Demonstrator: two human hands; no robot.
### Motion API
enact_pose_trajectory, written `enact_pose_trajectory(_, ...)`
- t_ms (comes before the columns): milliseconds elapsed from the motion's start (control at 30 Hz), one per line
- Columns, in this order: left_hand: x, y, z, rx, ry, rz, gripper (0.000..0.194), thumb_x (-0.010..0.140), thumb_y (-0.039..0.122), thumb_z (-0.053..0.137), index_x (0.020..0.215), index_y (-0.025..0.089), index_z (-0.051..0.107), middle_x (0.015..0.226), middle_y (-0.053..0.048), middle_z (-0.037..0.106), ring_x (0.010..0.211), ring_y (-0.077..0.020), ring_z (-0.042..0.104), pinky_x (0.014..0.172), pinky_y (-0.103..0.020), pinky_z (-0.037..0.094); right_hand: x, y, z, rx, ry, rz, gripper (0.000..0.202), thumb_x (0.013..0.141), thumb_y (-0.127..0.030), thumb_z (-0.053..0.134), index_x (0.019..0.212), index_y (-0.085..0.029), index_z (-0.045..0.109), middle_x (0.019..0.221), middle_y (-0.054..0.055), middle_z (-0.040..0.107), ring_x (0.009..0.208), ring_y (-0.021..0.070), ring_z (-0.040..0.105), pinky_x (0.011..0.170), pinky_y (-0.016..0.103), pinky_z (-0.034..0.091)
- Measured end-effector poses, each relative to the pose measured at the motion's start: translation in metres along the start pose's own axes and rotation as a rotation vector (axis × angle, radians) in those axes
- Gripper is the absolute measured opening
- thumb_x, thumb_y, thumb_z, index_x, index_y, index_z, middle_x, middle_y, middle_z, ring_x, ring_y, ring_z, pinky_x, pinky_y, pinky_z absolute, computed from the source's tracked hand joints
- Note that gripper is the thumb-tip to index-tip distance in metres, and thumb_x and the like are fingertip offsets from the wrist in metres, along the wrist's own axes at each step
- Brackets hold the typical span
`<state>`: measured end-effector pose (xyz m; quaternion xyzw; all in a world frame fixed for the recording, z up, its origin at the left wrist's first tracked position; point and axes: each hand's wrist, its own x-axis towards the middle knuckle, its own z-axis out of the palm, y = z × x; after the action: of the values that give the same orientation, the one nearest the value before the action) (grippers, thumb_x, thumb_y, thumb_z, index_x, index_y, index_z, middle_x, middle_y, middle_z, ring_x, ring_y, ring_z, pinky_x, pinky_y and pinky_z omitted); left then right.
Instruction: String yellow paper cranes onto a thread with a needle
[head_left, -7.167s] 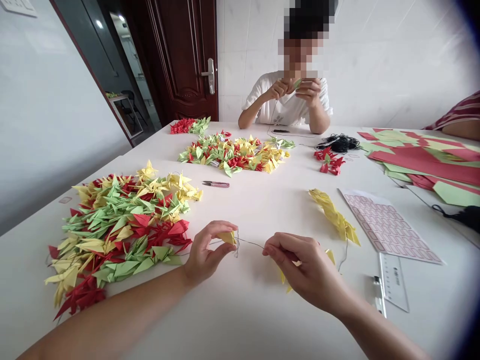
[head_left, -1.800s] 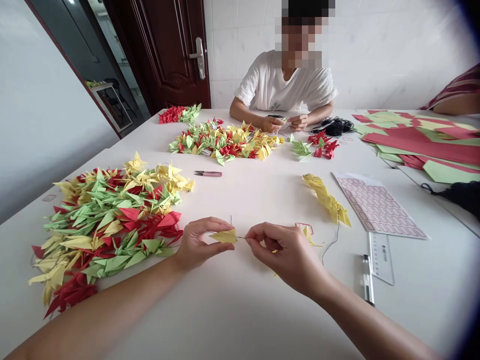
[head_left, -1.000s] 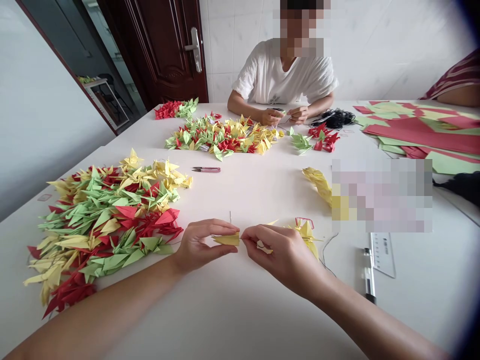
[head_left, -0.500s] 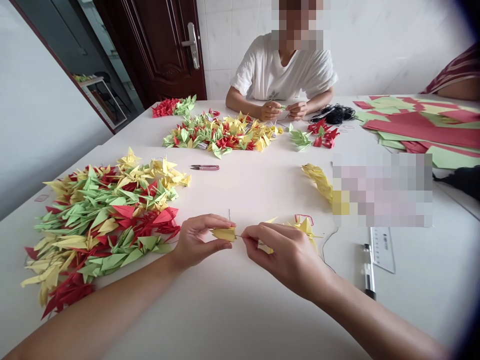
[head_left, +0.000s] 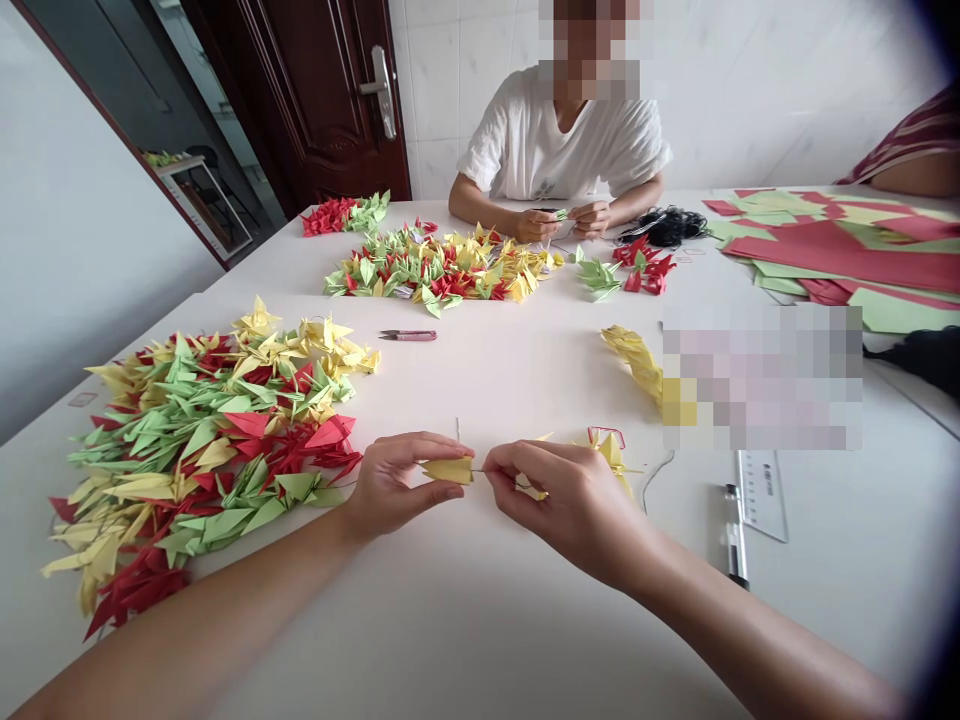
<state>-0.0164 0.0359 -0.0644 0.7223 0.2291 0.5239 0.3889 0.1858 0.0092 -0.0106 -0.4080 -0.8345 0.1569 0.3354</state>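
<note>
My left hand [head_left: 394, 485] pinches a yellow folded paper crane [head_left: 450, 470] between thumb and fingers, its pointed end toward the palm. From the crane's right end runs a thin needle [head_left: 480, 471], and the fingertips of my right hand [head_left: 574, 505] are closed on it. Dark thread [head_left: 654, 478] shows on the table right of that hand. Partly hidden behind my right hand lie more yellow paper cranes [head_left: 616, 462]. Left of my left hand spreads a large heap of red, green and yellow paper cranes [head_left: 217, 420].
Small pink thread snips [head_left: 407, 335] lie ahead. A person in a white shirt [head_left: 562, 140] works opposite, behind another crane pile [head_left: 442, 265]. Stacked coloured paper [head_left: 840, 250], a ruler [head_left: 765, 495], a pen [head_left: 736, 535] and a yellow crane bundle [head_left: 636, 360] are at right.
Both hands stay almost where they were, with the yellow crane and needle held the same way. The view has shifted very slightly.
</note>
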Motion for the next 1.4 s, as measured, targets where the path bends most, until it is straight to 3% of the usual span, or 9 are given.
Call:
enact_pose_trajectory(400, -0.002, -0.001, 0.001, 0.003, 0.014, 0.013, 0.034, 0.067, 0.011, 0.078, 0.098, 0.020, 0.069, 0.095, -0.008, 0.074, 0.088, -0.0191, 0.070, 0.077, -0.031, 0.060, 0.004, -0.005, -0.006, 0.131, -0.038, 0.178, 0.012, 0.079, -0.014, 0.054, 0.071, -0.020, 0.060, 0.049, -0.008, 0.043, 0.043, 0.0048, 0.035, 0.044, 0.015, 0.031)
enact_pose_trajectory(600, -0.003, 0.002, 0.005, 0.109, 0.036, 0.089, 0.039, 0.067, 0.010, 0.077, 0.102, 0.019, 0.063, 0.094, -0.007, 0.075, 0.085, -0.0187, 0.071, 0.078, -0.030, 0.060, 0.000, -0.010, -0.004, 0.077, 0.082, 0.015, 0.016, 0.082, -0.011, 0.048, 0.070, -0.019, 0.056, 0.055, -0.005, 0.051, 0.047, 0.0060, 0.039, 0.047, 0.016, 0.034)
enact_pose_trajectory(733, -0.001, 0.004, 0.007, 0.231, 0.089, 0.128, 0.045, 0.071, 0.015, 0.075, 0.112, 0.019, 0.059, 0.088, -0.005, 0.074, 0.076, -0.0154, 0.070, 0.073, -0.027, 0.059, -0.001, -0.011, -0.002, 0.015, 0.074, -0.016, 0.018, 0.084, -0.010, 0.046, 0.071, -0.020, 0.055, 0.055, -0.004, 0.050, 0.047, 0.0071, 0.039, 0.046, 0.018, 0.033)
enact_pose_trajectory(933, 0.004, 0.004, 0.008, 0.239, 0.033, 0.297, 0.037, 0.074, 0.008, 0.070, 0.109, 0.019, 0.064, 0.092, -0.007, 0.073, 0.080, -0.0156, 0.069, 0.070, -0.025, 0.059, -0.004, -0.012, -0.001, -0.051, 0.079, -0.118, 0.018, 0.086, -0.009, 0.045, 0.076, -0.019, 0.054, 0.057, -0.004, 0.049, 0.049, 0.0080, 0.040, 0.049, 0.019, 0.034)
enact_pose_trajectory(1167, 0.007, 0.007, 0.009, 0.270, 0.044, 0.365, 0.039, 0.074, 0.006, 0.070, 0.110, 0.020, 0.064, 0.095, -0.008, 0.074, 0.081, -0.0157, 0.070, 0.069, -0.024, 0.060, -0.005, -0.011, -0.003, -0.146, 0.026, -0.158, 0.022, 0.088, -0.008, 0.041, 0.072, -0.019, 0.052, 0.057, -0.004, 0.044, 0.049, 0.0090, 0.035, 0.048, 0.021, 0.031)
enact_pose_trajectory(1300, 0.005, 0.005, 0.008, 0.254, 0.053, 0.357, 0.037, 0.072, 0.005, 0.072, 0.105, 0.019, 0.065, 0.095, -0.008, 0.073, 0.082, -0.0158, 0.070, 0.070, -0.025, 0.060, -0.005, -0.011, -0.007, -0.196, 0.018, -0.267, 0.021, 0.085, -0.003, 0.040, 0.076, -0.017, 0.054, 0.058, -0.003, 0.044, 0.048, 0.0103, 0.034, 0.047, 0.023, 0.030)
enact_pose_trajectory(1400, 0.002, 0.003, 0.008, 0.248, 0.070, 0.346, 0.034, 0.071, 0.005, 0.073, 0.100, 0.020, 0.064, 0.095, -0.007, 0.073, 0.080, -0.0152, 0.070, 0.068, -0.025, 0.060, -0.006, -0.012, -0.008, -0.172, 0.022, -0.252, 0.022, 0.086, -0.004, 0.040, 0.076, -0.018, 0.054, 0.058, -0.003, 0.043, 0.048, 0.0102, 0.035, 0.048, 0.023, 0.030)
